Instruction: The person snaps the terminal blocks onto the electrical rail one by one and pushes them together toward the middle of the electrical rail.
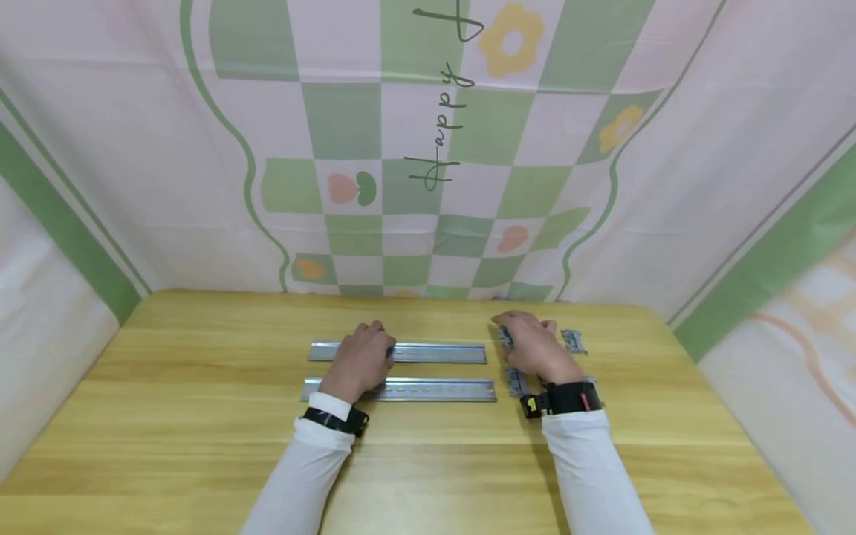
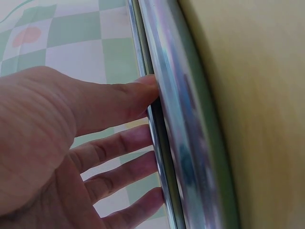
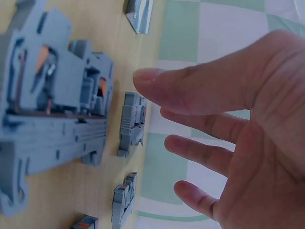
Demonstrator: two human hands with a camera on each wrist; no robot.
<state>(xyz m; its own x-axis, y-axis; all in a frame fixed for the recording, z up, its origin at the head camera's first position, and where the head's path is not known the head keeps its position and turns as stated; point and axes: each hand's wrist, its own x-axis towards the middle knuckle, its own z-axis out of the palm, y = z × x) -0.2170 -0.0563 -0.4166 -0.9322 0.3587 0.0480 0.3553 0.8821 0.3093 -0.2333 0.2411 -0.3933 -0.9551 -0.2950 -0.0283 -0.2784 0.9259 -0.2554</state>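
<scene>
Two slotted metal DIN rails lie crosswise on the table, a far rail (image 1: pixel 438 353) and a near rail (image 1: pixel 435 389). My left hand (image 1: pixel 361 357) reaches over the near one and grips the far one, thumb on its near edge and fingertips along its far side. To the right of the rails, my right hand (image 1: pixel 531 345) hovers above grey terminal blocks, fingers spread and holding nothing. Its thumb is nearest a small terminal block (image 3: pixel 132 121) at the back. A larger-looking block (image 3: pixel 57 105) with orange parts stands close to the right wrist camera.
More terminal blocks lie around the right hand, one at the back right (image 1: pixel 574 341) and one beside the near rail's end (image 1: pixel 516 380). The wooden table (image 1: pixel 428 475) meets a green-and-white checked cloth (image 1: pixel 348 119) at its back edge.
</scene>
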